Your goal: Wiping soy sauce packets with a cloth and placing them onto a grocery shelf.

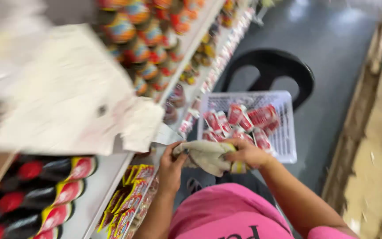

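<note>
- Head view shows our left hand (171,164) and right hand (246,153) together, both clamped on a soft, crumpled beige cloth (206,156), held over our lap just in front of the shelf edge (111,186).
- A small yellow-labelled item (238,167) sits under the right fingers, wrapped in the cloth; we judge the wiping mid-way.
- Red sachets (239,119) fill the white lattice plastic basket (288,146) on a black chair (273,66).
- Dark glossy bottles (45,194) lie at the shelf's near-left corner; blur hides finer detail.
</note>
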